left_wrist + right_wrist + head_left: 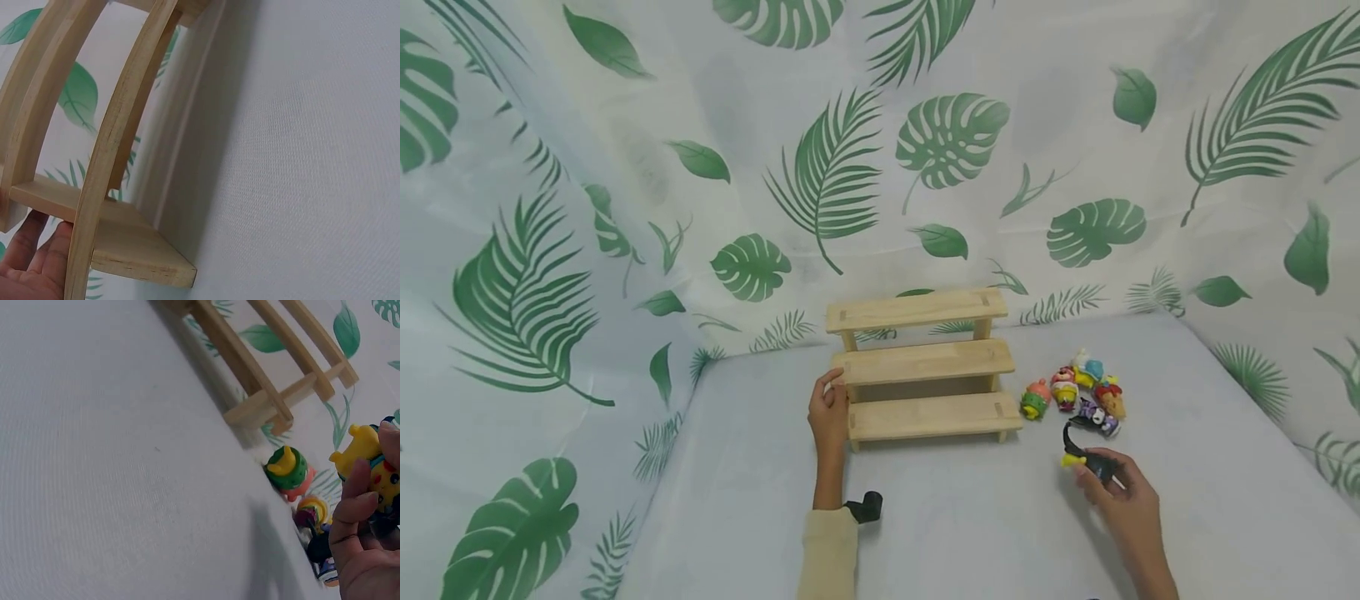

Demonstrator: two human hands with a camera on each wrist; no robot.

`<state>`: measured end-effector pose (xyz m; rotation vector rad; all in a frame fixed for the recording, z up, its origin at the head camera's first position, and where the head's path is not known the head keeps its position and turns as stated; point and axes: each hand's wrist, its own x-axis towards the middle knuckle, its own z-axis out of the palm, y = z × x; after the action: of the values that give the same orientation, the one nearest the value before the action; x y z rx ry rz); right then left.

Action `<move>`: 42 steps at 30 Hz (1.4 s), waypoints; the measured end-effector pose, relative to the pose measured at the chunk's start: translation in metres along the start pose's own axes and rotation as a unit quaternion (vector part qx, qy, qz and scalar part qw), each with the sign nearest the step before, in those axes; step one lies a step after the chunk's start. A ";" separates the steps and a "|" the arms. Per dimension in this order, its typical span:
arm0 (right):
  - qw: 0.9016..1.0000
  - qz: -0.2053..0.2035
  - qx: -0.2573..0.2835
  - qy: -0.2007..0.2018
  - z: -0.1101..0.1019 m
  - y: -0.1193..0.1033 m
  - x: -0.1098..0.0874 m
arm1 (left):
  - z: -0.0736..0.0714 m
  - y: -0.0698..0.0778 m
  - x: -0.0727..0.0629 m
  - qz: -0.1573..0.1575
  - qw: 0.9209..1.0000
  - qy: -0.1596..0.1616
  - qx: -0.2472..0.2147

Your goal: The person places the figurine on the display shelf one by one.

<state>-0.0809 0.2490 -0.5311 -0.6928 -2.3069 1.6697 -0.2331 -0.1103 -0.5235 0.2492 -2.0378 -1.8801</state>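
Note:
A three-step wooden shelf point(936, 417) stands in the middle of the head view. My left hand point(830, 408) is at its left end, fingertips right at the end of the middle plank. In the left wrist view, the fingers point(53, 250) reach up beside the side board point(50, 199), partly hidden by a plank. My right hand point(1127, 492) holds a small black and yellow toy figurine point(1097, 463) above the table. Its yellow body and red-cheeked face point(378, 478) show between thumb and fingers in the right wrist view. Several colourful figurines point(1064, 388) lie just beyond this hand.
A green and pink figurine point(1035, 400) stands close to the shelf's right end. White cloth covers the table point(955, 525), and a leaf-printed sheet point(865, 167) hangs behind and at both sides. A black device point(867, 507) sits at the left wrist.

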 end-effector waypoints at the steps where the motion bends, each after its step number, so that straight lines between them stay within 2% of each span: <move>1: 1.000 0.008 0.006 0.000 0.001 -0.001 -0.001 | 0.000 0.000 0.001 0.001 1.000 0.002 0.005; 6: 0.997 0.056 0.050 -0.002 0.006 -0.006 -0.001 | 0.002 0.002 0.003 0.004 1.000 0.011 0.020; 9: 0.993 0.078 0.086 -0.018 0.006 -0.009 0.001 | 0.003 0.002 0.002 0.013 0.999 0.018 0.023; 14: 0.978 0.114 0.166 -0.053 0.008 -0.015 0.002 | 0.002 0.003 0.000 0.020 0.999 0.025 0.022; 20: 0.974 0.096 0.170 -0.113 0.020 -0.021 0.005 | 0.001 0.005 -0.001 0.003 0.999 0.018 0.026; 24: 0.963 0.075 0.192 -0.174 0.025 -0.020 0.005 | 0.002 0.006 -0.001 0.001 1.000 0.017 0.021; 27: 0.959 0.058 0.197 -0.196 0.027 -0.020 0.003 | 0.002 0.006 -0.001 0.001 1.000 0.016 0.016; 32: 0.966 0.047 0.179 -0.181 0.031 -0.025 0.000 | 0.002 0.004 -0.002 0.007 0.999 0.015 0.031; 39: 0.975 0.063 0.146 -0.157 0.039 -0.036 0.005 | 0.002 0.005 -0.001 0.009 0.999 0.017 0.038; 42: 0.977 0.048 0.134 -0.158 0.043 -0.042 0.006 | 0.002 0.005 -0.001 0.007 0.999 0.018 0.037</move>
<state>-0.1147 0.2058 -0.5067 -0.5198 -2.2042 2.2257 -0.2324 -0.1074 -0.5191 0.2862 -2.0823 -1.7815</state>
